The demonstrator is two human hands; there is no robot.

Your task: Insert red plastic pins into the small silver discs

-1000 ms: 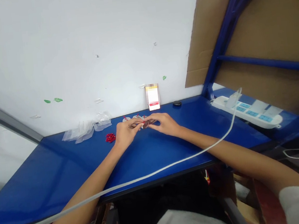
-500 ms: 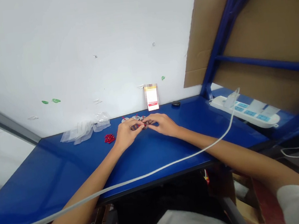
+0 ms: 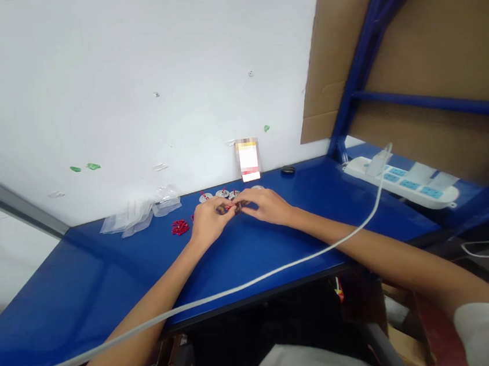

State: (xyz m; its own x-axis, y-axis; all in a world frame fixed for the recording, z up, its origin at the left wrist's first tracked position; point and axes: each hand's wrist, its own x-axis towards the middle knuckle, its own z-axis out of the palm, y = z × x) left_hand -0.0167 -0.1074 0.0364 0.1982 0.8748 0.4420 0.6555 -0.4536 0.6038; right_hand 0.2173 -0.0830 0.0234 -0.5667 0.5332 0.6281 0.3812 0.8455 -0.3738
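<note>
— What is spreading widest here?

— A blue table [image 3: 106,279], with a worker's right hand [image 3: 268,205] and left hand [image 3: 208,217] meeting above its far part.

— How are the fingers standing?

— Both sets are curling narrow, thumbs opposing forefingers, and are pinching 1 object between them.

— What is lying around them?

— A row of pale discs [image 3: 222,193] is sitting just beyond the fingertips, at least 3 of them showing red strips [image 3: 205,195]. A pile of red pieces [image 3: 180,227] is resting to the left, the left hand being nearer.

— And the smallest item?

— A small dark piece [image 3: 238,207] with red beside it is lying directly between the 2 hands, neither being clearly nearer. Fingers are covering most of it, so its long axis is going unread.
</note>
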